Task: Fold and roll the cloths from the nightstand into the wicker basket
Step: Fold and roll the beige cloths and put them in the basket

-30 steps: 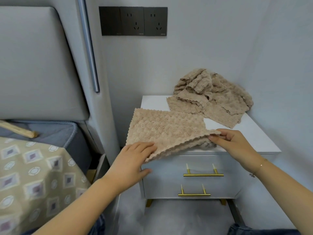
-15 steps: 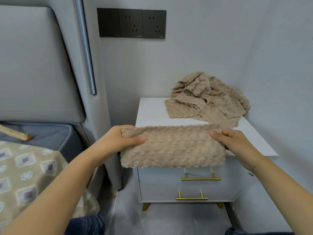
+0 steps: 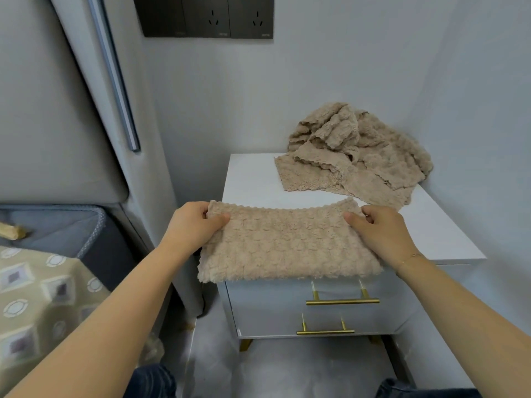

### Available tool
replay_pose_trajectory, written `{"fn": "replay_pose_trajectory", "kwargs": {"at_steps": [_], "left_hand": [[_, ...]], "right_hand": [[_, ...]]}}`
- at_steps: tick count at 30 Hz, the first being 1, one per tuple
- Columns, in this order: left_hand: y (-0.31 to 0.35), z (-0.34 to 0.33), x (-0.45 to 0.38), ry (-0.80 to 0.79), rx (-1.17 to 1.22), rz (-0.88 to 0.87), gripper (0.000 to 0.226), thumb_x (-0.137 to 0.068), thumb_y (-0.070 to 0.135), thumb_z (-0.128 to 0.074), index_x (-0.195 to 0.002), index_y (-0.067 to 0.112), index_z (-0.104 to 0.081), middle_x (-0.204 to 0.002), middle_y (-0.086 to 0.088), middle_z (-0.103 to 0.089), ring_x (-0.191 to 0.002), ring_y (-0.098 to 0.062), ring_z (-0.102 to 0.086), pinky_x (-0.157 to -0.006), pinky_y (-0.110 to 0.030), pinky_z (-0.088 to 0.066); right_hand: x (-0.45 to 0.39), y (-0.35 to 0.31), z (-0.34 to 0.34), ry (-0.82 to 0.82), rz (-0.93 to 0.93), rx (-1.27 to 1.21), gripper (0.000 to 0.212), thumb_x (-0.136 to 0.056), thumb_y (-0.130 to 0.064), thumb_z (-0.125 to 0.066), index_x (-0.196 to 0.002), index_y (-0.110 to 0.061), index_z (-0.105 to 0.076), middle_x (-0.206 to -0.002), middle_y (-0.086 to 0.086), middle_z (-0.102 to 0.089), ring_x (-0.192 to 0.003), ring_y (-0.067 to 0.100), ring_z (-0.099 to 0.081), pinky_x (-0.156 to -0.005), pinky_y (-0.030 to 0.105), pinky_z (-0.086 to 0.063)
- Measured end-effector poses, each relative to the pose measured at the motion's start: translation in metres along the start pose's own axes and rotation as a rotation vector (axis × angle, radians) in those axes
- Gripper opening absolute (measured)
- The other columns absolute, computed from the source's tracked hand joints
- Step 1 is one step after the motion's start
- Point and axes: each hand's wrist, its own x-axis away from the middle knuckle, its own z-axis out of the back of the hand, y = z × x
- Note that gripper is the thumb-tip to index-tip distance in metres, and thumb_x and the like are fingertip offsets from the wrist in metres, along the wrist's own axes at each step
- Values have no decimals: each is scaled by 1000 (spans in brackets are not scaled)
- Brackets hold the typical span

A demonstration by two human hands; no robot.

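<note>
Spanning between left hand [image 3: 192, 225] and right hand [image 3: 385, 234], folded cloth [image 3: 287, 248].

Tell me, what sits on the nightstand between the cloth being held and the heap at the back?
Nothing: the head view shows bare white nightstand top between the held cloth and the cloth pile.

Bare forearms; thin bracelet [image 3: 411, 257]; dark jeans [image 3: 149, 382].

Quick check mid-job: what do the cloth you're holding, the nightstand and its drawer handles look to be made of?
Held cloth: soft, plush beige fabric, likely microfibre or fleece; bubbly, nubby pile, scalloped edge. Both the left hand and right hand pinch it.
Nightstand: smooth white board, probably painted or laminated; faint sheen, crisp edges.
Drawer handles: brass-coloured metal bars, by their shine.
</note>
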Motion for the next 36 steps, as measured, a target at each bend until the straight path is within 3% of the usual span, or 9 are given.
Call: {"fn": "replay_pose_trajectory", "kwargs": {"at_steps": [5, 7, 9, 12, 16, 19, 23, 27, 36], "left_hand": [[-4, -7, -5, 40, -69, 50, 37, -85, 36, -71, -80, 1, -58, -66, -2, -53, -58, -14, -48, -51, -26, -36], [-2, -9, -4, 38, -100, 41, 28, -85, 36, -71, -94, 14, -56, -84, 3, -56, -69, -10, -49, -54, -22, -35], [-3, -10, -5, -18, -110, 39, 36, -87, 36, -68, -115, 19, -54, -105, 3, -54, -85, -11, -51, -64, -23, -37], [-7, -8, -7, -83, 17, 107, 35, -88, 35, -68, -116, 19, -57, -102, 6, -59, -88, -14, -56, -71, -27, -45], [-10, -1, -2, -41, 137, 137, 22, -83, 26, -75, -92, 13, -60, -85, -1, -62, -77, -18, -58, -64, -27, -48], [-8, 7, 5, -41, 140, 134, 28, -81, 22, -77, -99, 15, -57, -89, 1, -62, -75, -13, -58, -60, -23, -45], [-6, 21, 21, -181, 85, 158, 26, -80, 16, -75, -101, 17, -58, -89, -4, -65, -82, -20, -64, -72, -34, -55], [-6, 25, 40, -181, 58, 151, 12, -80, 20, -74, -83, 11, -67, -73, -3, -73, -66, -17, -69, -61, -26, -58], [1, 20, 65, -377, 72, 191, 31, -94, 28, -59, -84, 1, -72, -68, -1, -74, -52, -9, -63, -52, -17, -49]], "right_hand": [[-3, -2, -6, 19, -9, 193, 49, -90, -37, -62, -54, -17, -35, -52, -3, -35, -51, 16, -36, -51, 30, -24], [-1, -5, -4, 24, -47, 322, 36, -90, -48, -58, -71, -18, -50, -65, -3, -52, -64, 19, -50, -55, 29, -31], [3, -10, 2, -7, -111, 431, 42, -87, -61, -52, -90, -19, -52, -80, -2, -58, -77, 21, -56, -59, 30, -34], [9, -14, 13, -153, -203, 476, 53, -81, -70, -53, -100, -20, -48, -89, -3, -59, -83, 19, -57, -65, 31, -39], [13, -15, 13, -263, -138, 339, 40, -83, -48, -66, -77, -13, -49, -71, -1, -52, -65, 15, -50, -56, 30, -33], [7, -23, 5, -207, -55, 283, 31, -85, -30, -68, -69, -17, -45, -64, -4, -48, -60, 12, -44, -52, 27, -29], [-24, -49, -4, -82, 116, 227, 19, -83, -24, -70, -79, -22, -52, -70, -8, -53, -69, 15, -51, -57, 29, -37], [-73, -86, -23, -99, 295, 311, 16, -84, -27, -69, -93, -21, -57, -79, -7, -58, -76, 16, -55, -59, 30, -40], [-139, -120, -99, -260, 347, 384, 50, -92, -30, -61, -138, -19, -45, -127, 3, -57, -116, 24, -53, -97, 38, -43]]}}
